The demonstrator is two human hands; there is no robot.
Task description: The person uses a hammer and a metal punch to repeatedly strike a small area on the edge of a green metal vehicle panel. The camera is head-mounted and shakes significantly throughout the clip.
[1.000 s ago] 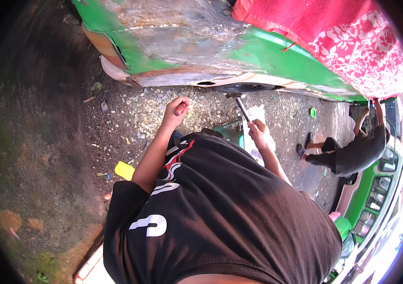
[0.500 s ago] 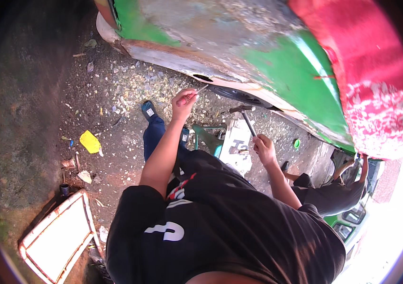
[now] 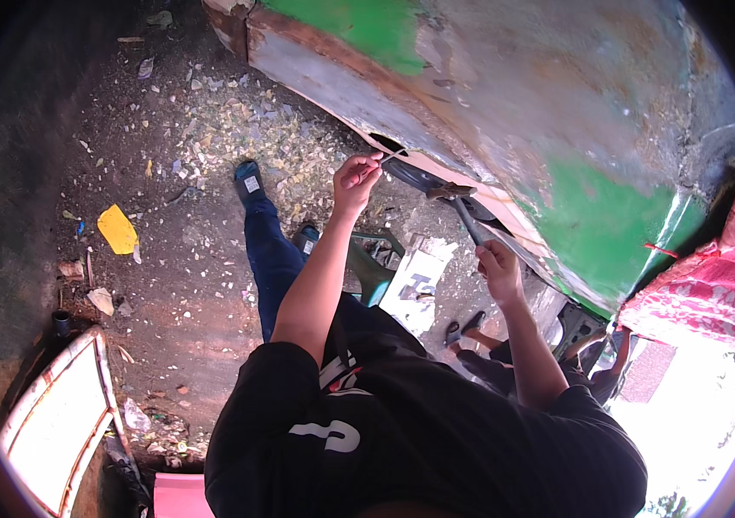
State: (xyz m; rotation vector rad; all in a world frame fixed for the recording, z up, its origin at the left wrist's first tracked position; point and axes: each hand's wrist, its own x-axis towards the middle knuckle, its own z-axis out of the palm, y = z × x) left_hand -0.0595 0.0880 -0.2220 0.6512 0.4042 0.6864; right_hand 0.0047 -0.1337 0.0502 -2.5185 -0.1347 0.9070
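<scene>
My left hand is closed around the reddish handle of a screwdriver. Its thin metal shaft points toward a dark oval hole in the lower edge of a worn vehicle body panel. Whether the tip touches the metal I cannot tell. In my right hand is a hammer, gripped by its handle. The hammer's head is raised in front of the panel's lower edge, to the right of the screwdriver. The panel has green paint, bare grey patches and rust-brown areas.
A small green stool and a white printed sheet are near my legs. Paint flakes litter the ground. A yellow piece and a rusty frame lie left. Another person is at right, near red cloth.
My view has shifted, with the panel filling more of it. Both hands are nearer the panel's lower edge; the screwdriver is closer to the hole. Both tools stay in my hands.
</scene>
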